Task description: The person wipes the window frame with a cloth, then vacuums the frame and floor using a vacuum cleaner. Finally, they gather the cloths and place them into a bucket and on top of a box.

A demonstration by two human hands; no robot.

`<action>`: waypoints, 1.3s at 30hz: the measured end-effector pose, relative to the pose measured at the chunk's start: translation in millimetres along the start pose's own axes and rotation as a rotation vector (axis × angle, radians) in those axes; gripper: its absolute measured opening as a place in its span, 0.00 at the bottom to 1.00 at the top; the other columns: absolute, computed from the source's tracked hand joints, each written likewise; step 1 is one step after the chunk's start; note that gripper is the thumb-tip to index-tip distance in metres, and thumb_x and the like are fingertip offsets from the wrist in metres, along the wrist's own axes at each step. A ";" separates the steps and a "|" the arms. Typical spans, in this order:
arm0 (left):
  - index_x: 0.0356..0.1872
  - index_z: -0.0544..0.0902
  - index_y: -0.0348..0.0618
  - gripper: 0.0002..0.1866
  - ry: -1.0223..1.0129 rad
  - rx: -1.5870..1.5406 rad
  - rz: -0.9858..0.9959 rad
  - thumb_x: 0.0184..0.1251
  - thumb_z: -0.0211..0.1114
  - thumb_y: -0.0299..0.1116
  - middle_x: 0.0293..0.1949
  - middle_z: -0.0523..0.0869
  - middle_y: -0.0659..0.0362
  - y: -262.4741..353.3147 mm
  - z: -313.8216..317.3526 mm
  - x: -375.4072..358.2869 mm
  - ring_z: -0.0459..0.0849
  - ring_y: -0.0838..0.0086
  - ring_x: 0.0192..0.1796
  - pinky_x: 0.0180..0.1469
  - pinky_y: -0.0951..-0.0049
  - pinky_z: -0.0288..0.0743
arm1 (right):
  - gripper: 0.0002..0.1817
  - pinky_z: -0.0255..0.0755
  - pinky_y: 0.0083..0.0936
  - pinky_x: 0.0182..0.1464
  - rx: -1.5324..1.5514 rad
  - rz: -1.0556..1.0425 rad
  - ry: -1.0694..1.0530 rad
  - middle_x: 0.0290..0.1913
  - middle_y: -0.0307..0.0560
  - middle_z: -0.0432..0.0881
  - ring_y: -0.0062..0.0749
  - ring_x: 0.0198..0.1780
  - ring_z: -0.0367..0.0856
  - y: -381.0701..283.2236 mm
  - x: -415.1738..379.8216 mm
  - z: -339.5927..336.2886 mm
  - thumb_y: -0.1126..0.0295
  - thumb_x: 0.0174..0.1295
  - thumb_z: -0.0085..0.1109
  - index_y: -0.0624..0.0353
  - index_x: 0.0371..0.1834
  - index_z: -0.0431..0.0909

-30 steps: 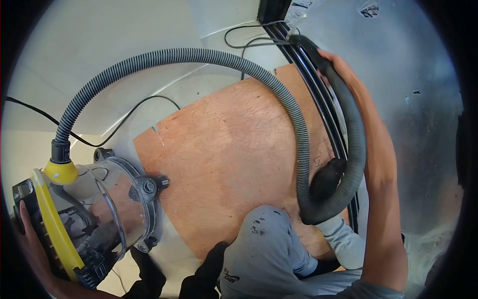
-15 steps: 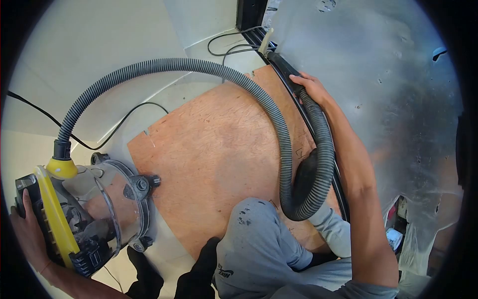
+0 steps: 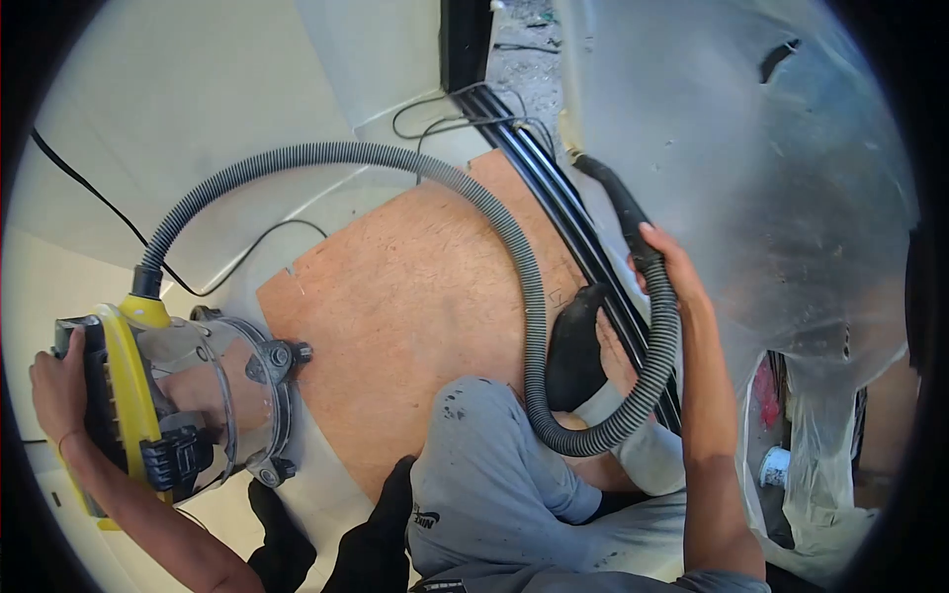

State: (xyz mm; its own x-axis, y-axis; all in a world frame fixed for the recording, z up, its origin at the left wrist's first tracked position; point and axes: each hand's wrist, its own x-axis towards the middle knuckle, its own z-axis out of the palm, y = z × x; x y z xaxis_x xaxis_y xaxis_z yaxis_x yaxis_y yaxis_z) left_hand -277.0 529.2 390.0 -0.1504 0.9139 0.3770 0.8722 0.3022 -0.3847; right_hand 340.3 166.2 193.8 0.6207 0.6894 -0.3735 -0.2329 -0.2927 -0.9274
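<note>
My right hand [image 3: 672, 265] grips the black hose handle [image 3: 618, 198]. The handle's pale tip [image 3: 570, 138] meets the translucent plastic sheet [image 3: 732, 168], just right of the black rails [image 3: 554, 183]. A grey ribbed hose [image 3: 386, 155] arches from the handle, loops low near my knee and joins the yellow inlet of the vacuum cleaner [image 3: 237, 381]. The vacuum lies on its side at the left. My left hand [image 3: 61, 390] holds the black part at its yellow-trimmed head, its fingers partly hidden.
A wooden board [image 3: 395, 287] lies on the floor beneath the hose. Black cables [image 3: 259, 237] run along the pale wall. A dark-socked foot [image 3: 576, 351] rests beside the rails. Through the sheet's lower gap, a white roll [image 3: 775, 465] shows. Grey debris [image 3: 529, 74] lies beyond the rails.
The hose handle has moved right and down, from the rails to the sheet's side. More debris shows beyond the rails. My left hand stays on the vacuum, while the whole view has shifted.
</note>
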 end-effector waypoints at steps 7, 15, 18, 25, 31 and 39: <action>0.46 0.82 0.36 0.35 0.030 -0.140 -0.042 0.56 0.69 0.64 0.50 0.85 0.40 15.0 -42.3 -35.7 0.84 0.44 0.54 0.56 0.49 0.78 | 0.16 0.66 0.16 0.13 0.091 -0.031 -0.071 0.22 0.40 0.79 0.20 0.13 0.72 10.1 11.2 20.3 0.52 0.70 0.59 0.52 0.45 0.72; 0.45 0.84 0.36 0.32 0.029 -0.196 -0.043 0.53 0.71 0.58 0.49 0.86 0.41 21.8 -51.8 -38.1 0.85 0.47 0.53 0.57 0.52 0.79 | 0.31 0.67 0.19 0.15 0.203 0.016 -0.118 0.23 0.43 0.78 0.23 0.15 0.73 14.6 9.7 0.8 0.51 0.64 0.66 0.62 0.60 0.68; 0.45 0.84 0.36 0.32 -0.016 -0.231 -0.029 0.52 0.72 0.58 0.50 0.86 0.41 21.4 -66.5 -43.1 0.86 0.49 0.53 0.56 0.52 0.79 | 0.19 0.68 0.18 0.13 0.200 -0.004 -0.118 0.22 0.42 0.79 0.22 0.13 0.73 18.0 8.9 0.8 0.52 0.68 0.62 0.56 0.43 0.71; 0.44 0.85 0.38 0.31 0.026 -0.236 -0.060 0.51 0.76 0.56 0.49 0.88 0.44 28.5 -72.1 -52.8 0.86 0.51 0.54 0.55 0.54 0.81 | 0.26 0.69 0.18 0.14 0.272 0.013 -0.141 0.23 0.44 0.77 0.22 0.15 0.73 16.9 -1.4 -0.9 0.52 0.65 0.65 0.60 0.54 0.68; 0.44 0.84 0.36 0.33 -0.058 -0.312 -0.064 0.47 0.79 0.56 0.48 0.88 0.42 11.5 -72.3 -39.4 0.86 0.49 0.53 0.55 0.54 0.80 | 0.18 0.68 0.18 0.14 0.282 0.003 -0.151 0.22 0.43 0.76 0.21 0.15 0.73 12.5 -3.8 4.9 0.53 0.67 0.63 0.55 0.47 0.72; 0.45 0.85 0.35 0.35 -0.026 -0.301 -0.012 0.45 0.79 0.57 0.50 0.87 0.42 10.1 -50.0 -29.1 0.87 0.50 0.54 0.56 0.55 0.80 | 0.18 0.69 0.18 0.14 0.277 -0.006 -0.163 0.22 0.41 0.77 0.21 0.15 0.74 9.9 -10.8 10.0 0.53 0.68 0.62 0.55 0.45 0.72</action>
State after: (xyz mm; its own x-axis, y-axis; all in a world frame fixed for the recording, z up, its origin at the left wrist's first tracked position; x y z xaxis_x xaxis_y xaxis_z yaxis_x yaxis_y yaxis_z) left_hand -240.6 492.1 417.3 -0.1699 0.9185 0.3570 0.9684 0.2227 -0.1121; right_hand 323.8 162.5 188.4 0.4997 0.7942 -0.3457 -0.4384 -0.1123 -0.8917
